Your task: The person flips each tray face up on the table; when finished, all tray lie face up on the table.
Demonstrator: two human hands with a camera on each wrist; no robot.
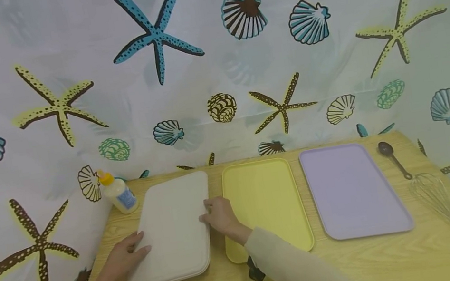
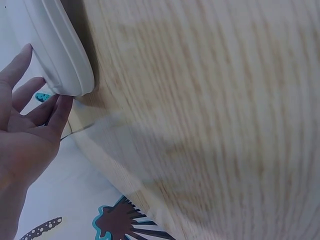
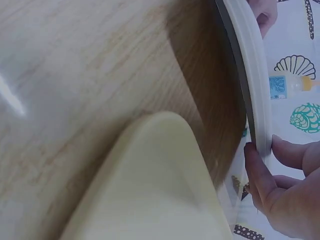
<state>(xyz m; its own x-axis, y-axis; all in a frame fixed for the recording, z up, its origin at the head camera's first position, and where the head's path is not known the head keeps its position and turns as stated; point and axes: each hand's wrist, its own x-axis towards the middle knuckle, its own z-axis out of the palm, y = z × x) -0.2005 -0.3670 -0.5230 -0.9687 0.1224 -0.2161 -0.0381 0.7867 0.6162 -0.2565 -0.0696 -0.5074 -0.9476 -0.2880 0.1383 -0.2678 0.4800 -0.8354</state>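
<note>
A white rectangular tray-like piece (image 1: pixel 172 229) with rounded corners lies over the left of the wooden table, its flat face up. My left hand (image 1: pixel 124 258) grips its left edge, thumb on top; in the left wrist view the fingertips (image 2: pixel 64 100) meet its layered rim. My right hand (image 1: pixel 222 217) pinches the right edge between thumb and fingers. The right wrist view shows this edge (image 3: pixel 260 90) raised off the table, with a dark layer along its underside. Right beside it lies a yellow tray (image 1: pixel 266 202).
A purple tray (image 1: pixel 354 189) lies right of the yellow one. A dark spoon (image 1: pixel 393 157) and a wire whisk (image 1: pixel 436 197) are at the table's right edge. A bottle with a yellow cap (image 1: pixel 119 193) stands at the back left. A shell-patterned curtain (image 1: pixel 214 65) hangs behind.
</note>
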